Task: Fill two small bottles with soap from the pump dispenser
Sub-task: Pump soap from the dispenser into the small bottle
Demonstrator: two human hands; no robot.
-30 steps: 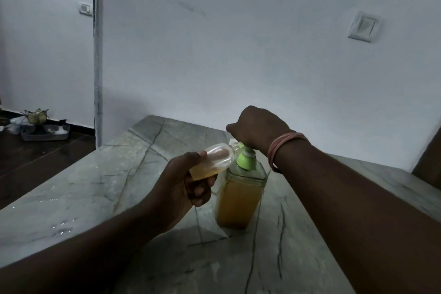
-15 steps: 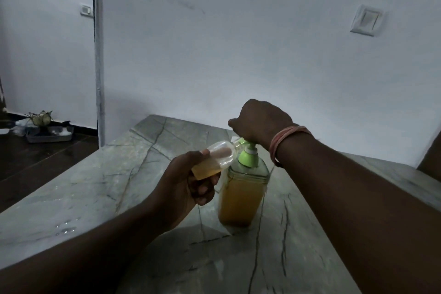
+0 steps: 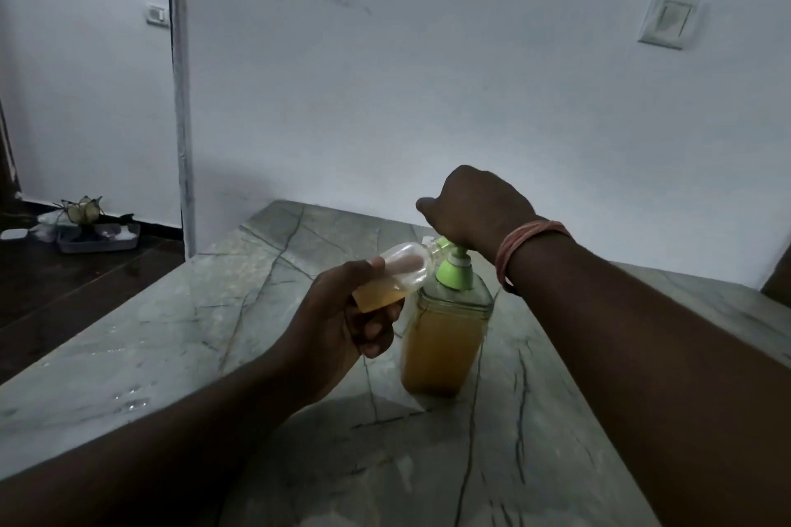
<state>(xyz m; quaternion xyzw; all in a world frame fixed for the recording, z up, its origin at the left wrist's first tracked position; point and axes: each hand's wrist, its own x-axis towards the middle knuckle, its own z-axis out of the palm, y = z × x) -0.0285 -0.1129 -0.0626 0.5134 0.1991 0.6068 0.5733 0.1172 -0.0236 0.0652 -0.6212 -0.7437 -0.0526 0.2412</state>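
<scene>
Centrally, the left hand (image 3: pixel 342 312) grips a tilted small bottle (image 3: pixel 396 276) against the pump dispenser (image 3: pixel 445 334) spout, while the right hand (image 3: pixel 475 205) clenches over the pump head.

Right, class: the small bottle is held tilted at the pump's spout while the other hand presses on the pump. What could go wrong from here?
1. The small clear plastic bottle, tilted in the left hand, may slip off the spout, so soap could land on the grey marble counter.
2. The right hand pressing the green pump head off-centre might tip the tall amber soap dispenser.
3. The bottle is already partly filled; more tilt could spill it.
</scene>
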